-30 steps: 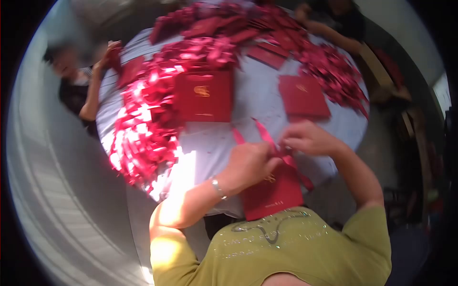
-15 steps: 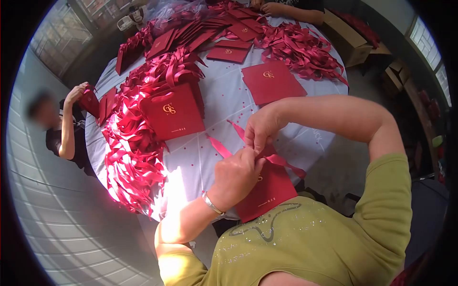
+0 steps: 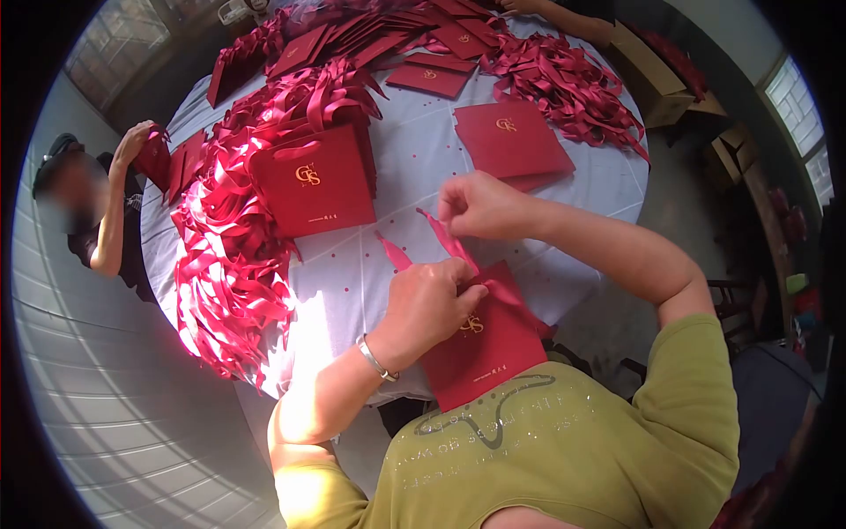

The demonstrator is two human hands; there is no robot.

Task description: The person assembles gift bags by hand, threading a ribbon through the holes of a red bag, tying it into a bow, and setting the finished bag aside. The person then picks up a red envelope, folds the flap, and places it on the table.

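Observation:
A red paper gift bag (image 3: 485,353) with gold lettering lies at the table's near edge against my shirt. At its upper edge, the closed fingers of my left hand (image 3: 432,304) pinch a red ribbon (image 3: 396,255), whose cut end sticks out past the knuckles. My right hand (image 3: 485,207) is raised just beyond, fingers curled closed at another length of ribbon (image 3: 438,231) that runs back to the bag. The fingertips of both hands are partly hidden.
Stacked red bags (image 3: 322,185) stand at the left beside a long heap of ribbon handles (image 3: 233,256). More flat bags (image 3: 515,141) and a ribbon pile (image 3: 564,88) lie farther back. A co-worker (image 3: 88,203) holds a bag at the left; another person's arm (image 3: 573,19) reaches in at the top.
My right hand has parted from the left, moving up and away from the bag, and the ribbon by it has stretched out. My left hand stays at the bag's top.

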